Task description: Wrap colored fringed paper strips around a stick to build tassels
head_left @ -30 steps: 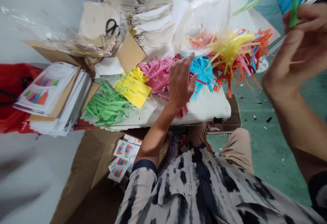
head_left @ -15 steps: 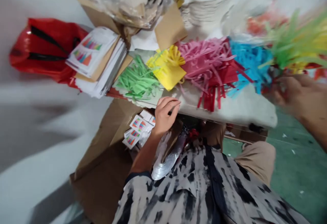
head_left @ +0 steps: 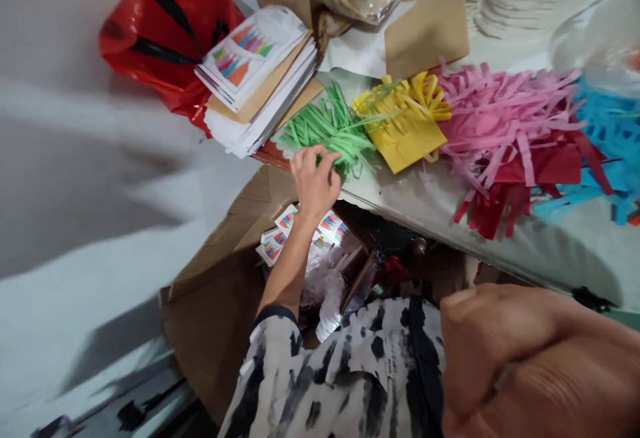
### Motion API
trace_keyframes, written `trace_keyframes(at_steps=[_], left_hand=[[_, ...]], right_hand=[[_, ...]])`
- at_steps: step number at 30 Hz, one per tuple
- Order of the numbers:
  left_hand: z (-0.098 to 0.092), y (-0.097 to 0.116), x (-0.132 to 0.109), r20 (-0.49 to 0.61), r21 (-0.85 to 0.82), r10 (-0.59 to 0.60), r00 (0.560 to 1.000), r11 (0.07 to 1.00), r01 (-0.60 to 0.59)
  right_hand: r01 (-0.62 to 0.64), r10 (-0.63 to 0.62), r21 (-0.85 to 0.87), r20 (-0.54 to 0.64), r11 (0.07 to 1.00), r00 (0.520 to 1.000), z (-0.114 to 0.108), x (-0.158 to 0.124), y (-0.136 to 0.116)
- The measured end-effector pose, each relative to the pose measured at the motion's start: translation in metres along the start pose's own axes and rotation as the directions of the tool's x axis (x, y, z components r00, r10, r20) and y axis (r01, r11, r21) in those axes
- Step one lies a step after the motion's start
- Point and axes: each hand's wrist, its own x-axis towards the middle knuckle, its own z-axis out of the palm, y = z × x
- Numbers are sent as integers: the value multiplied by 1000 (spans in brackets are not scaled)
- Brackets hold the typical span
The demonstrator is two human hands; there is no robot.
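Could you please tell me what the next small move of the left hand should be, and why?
I would probably have the left hand gather and lift the green paper fringe strips, since it already touches them, while the right hand is curled close to the camera, away from the paper.

A red plastic bag (head_left: pixel 165 45) lies beside stacked printed sheets (head_left: pixel 255 78).

Right hand (head_left: pixel 535 358) cut off at lower edge; plastic bag (head_left: pixel 595 31) blurred.
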Motion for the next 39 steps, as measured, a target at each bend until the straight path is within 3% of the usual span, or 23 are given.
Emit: trace_keyframes(at_steps=[2, 3, 5, 8, 11, 13, 19, 22, 25, 31, 36, 39], left_hand=[[1, 1, 13, 76, 12, 20, 997, 1000, -21], [2, 0, 21, 101, 0, 27, 994, 1000, -27], [8, -6, 39, 121, -81, 36, 992, 996, -26], [20, -27, 71, 101, -329, 4, 995, 944, 30], [29, -50, 95, 64, -530, -136, 989, 835, 150], [27, -60, 97, 39, -570, -211, 977, 798, 195], [-6, -54, 44, -76, -546, -231, 970, 824, 153], [-14, -50, 16, -148, -511, -210, 966, 853, 107], [-14, -48, 4, -164, -414, -164, 973, 906, 83], [-12, -42, 17, -137, -296, -17, 990, 955, -25], [-13, -55, 43, -120, -387, 89, 989, 913, -130], [-13, -67, 57, -120, -482, 90, 989, 865, -137]], right_hand=[[-42, 27, 191, 82, 981, 996, 11, 21, 23], [-67, 55, 180, 71, 981, 996, 18, 32, 38], [-134, 139, -125, 30, 983, 990, 35, 53, 75], [-222, 234, -527, -46, 820, 971, 59, 86, 137], [-208, 247, -705, -48, 678, 968, 76, 115, 182], [-192, 245, -756, -43, 625, 969, 82, 130, 197], [-143, 174, -742, -37, 655, 984, 77, 150, 213], [-147, 107, -632, -101, 761, 989, 69, 154, 222], [-200, 120, -467, -195, 861, 973, 63, 157, 227], [-233, 170, -293, -226, 927, 959, 53, 165, 223], [-203, 162, -277, -163, 939, 973, 38, 172, 219], [-165, 133, -277, -130, 946, 982, 28, 173, 216]])
